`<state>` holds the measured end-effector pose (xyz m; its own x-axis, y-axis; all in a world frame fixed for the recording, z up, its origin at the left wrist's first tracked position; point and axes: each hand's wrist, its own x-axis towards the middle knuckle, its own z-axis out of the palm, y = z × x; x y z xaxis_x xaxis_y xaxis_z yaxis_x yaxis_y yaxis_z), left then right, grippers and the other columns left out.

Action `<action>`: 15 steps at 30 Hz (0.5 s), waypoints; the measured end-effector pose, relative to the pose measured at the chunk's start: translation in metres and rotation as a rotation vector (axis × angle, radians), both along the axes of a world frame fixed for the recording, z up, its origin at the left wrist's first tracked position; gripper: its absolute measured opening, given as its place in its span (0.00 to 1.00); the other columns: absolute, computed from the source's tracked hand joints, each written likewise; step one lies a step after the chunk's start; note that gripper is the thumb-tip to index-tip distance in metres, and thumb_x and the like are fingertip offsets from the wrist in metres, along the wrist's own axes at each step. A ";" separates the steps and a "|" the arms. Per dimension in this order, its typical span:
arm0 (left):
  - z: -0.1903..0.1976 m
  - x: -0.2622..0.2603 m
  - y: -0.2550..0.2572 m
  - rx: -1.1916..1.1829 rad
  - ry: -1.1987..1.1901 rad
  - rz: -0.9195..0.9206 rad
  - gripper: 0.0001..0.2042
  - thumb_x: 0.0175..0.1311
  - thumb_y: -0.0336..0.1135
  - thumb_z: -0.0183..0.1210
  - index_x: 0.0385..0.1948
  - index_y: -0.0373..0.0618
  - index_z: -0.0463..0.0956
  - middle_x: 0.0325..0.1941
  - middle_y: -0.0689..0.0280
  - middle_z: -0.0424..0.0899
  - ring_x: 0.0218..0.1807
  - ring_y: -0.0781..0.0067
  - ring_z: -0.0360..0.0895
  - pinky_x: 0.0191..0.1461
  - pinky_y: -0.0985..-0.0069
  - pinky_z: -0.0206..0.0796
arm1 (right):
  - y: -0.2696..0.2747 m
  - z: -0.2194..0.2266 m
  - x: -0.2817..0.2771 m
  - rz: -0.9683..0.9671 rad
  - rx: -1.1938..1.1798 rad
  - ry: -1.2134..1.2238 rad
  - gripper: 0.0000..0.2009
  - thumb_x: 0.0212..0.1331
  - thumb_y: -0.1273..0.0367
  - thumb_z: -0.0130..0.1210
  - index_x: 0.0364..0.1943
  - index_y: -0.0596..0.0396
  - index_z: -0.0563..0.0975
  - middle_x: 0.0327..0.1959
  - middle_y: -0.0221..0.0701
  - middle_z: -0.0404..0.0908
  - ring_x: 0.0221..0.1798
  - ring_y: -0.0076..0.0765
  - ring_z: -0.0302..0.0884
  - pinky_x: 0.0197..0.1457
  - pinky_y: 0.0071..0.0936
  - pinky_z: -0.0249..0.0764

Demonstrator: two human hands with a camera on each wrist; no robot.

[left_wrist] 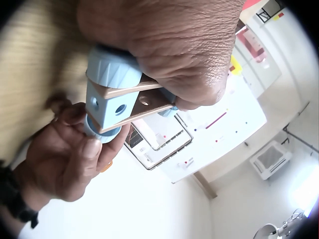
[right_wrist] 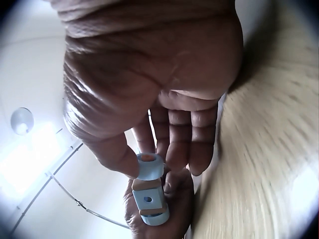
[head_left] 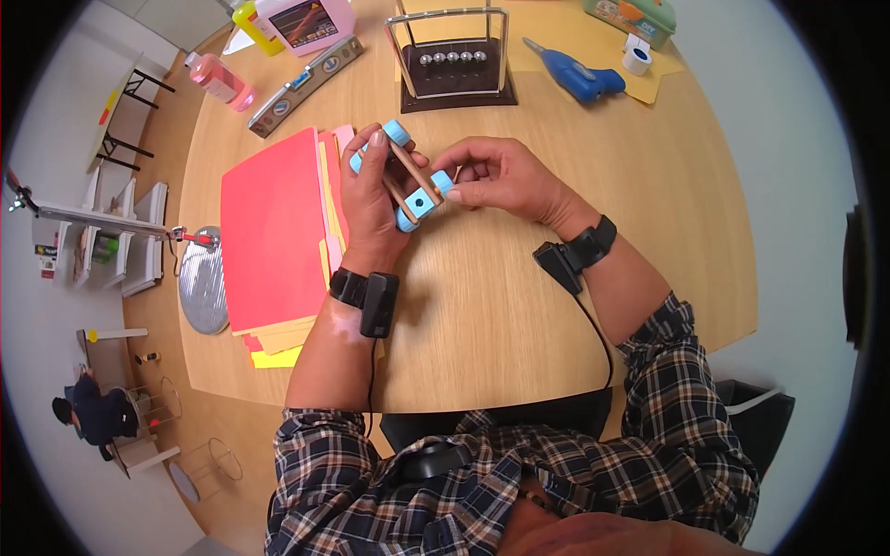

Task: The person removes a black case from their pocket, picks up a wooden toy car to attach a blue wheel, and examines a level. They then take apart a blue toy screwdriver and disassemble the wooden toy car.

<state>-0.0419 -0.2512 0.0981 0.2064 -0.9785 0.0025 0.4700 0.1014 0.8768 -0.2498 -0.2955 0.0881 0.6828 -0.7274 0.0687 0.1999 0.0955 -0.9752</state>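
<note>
In the head view my left hand [head_left: 368,206] grips a small toy frame made of wooden strips [head_left: 408,165] and light blue plastic parts. A square blue block [head_left: 422,203] with a hole sits between the strips at the near end. My right hand [head_left: 521,183] pinches the ribbed blue nut [head_left: 443,182] at the block's right side between thumb and fingers. That nut [right_wrist: 150,168] shows its round opening in the right wrist view. Another ribbed blue piece [left_wrist: 113,67] sits on the block's opposite side, beside my left hand. More blue pieces [head_left: 397,132] are at the far end.
Left of my hands lies a stack of red [head_left: 273,222] and yellow folders. Behind stand a Newton's cradle [head_left: 454,97], a spirit level [head_left: 306,85] and a pink bottle [head_left: 221,82]. A blue pointed tool [head_left: 577,76], a white roll [head_left: 637,57] and a green box [head_left: 635,17] are back right.
</note>
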 end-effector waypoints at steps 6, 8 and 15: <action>-0.004 0.002 -0.003 -0.015 -0.001 0.046 0.16 0.83 0.49 0.60 0.48 0.44 0.77 0.40 0.62 0.83 0.39 0.73 0.86 0.38 0.76 0.82 | -0.001 -0.010 0.005 -0.007 0.044 0.038 0.14 0.70 0.66 0.72 0.52 0.62 0.88 0.34 0.26 0.87 0.33 0.18 0.79 0.38 0.21 0.78; -0.006 0.003 -0.004 -0.027 -0.014 0.070 0.16 0.83 0.49 0.60 0.48 0.43 0.77 0.40 0.62 0.83 0.38 0.73 0.86 0.38 0.75 0.83 | 0.004 -0.003 0.008 -0.051 0.031 0.064 0.14 0.71 0.65 0.72 0.50 0.61 0.89 0.32 0.26 0.87 0.31 0.18 0.79 0.37 0.21 0.77; -0.013 0.003 -0.007 -0.021 0.004 0.172 0.17 0.82 0.50 0.62 0.47 0.43 0.77 0.39 0.62 0.84 0.36 0.71 0.87 0.37 0.72 0.85 | 0.011 0.000 0.013 -0.195 -0.124 0.226 0.13 0.74 0.61 0.69 0.46 0.59 0.91 0.26 0.23 0.83 0.28 0.17 0.76 0.33 0.21 0.74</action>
<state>-0.0387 -0.2584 0.0852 0.3712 -0.9283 0.0216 0.4473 0.1992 0.8719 -0.2364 -0.2847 0.0877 0.5392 -0.8417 0.0271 -0.0205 -0.0453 -0.9988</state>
